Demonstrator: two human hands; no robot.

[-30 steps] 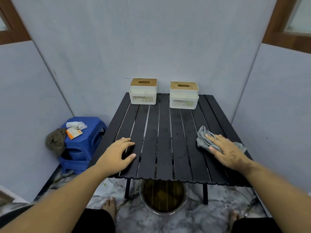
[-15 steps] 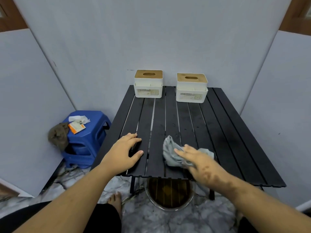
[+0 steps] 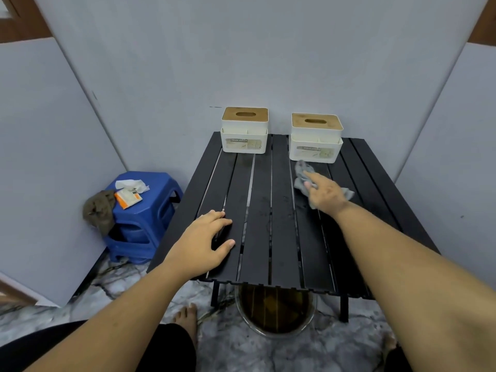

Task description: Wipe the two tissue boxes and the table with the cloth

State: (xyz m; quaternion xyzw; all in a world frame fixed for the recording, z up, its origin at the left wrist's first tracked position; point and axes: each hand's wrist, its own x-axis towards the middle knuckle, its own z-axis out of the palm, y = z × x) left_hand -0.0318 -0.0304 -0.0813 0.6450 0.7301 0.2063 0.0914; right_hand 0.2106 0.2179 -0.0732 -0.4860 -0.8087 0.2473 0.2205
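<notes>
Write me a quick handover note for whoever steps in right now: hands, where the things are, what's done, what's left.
Left hand: flat on the table near its front left, fingers relaxed, holding nothing.
Right hand: fingers straight, pressing the cloth onto the slats just in front of the right box.
Left box and right box stand apart along the table's far edge, upright.
Done: the slats show damp streaks mid-table, so table wiping looks under way. Whether the boxes were wiped cannot be told.
Left: finish the table, especially around the boxes, and wipe both boxes if not yet done.
</notes>
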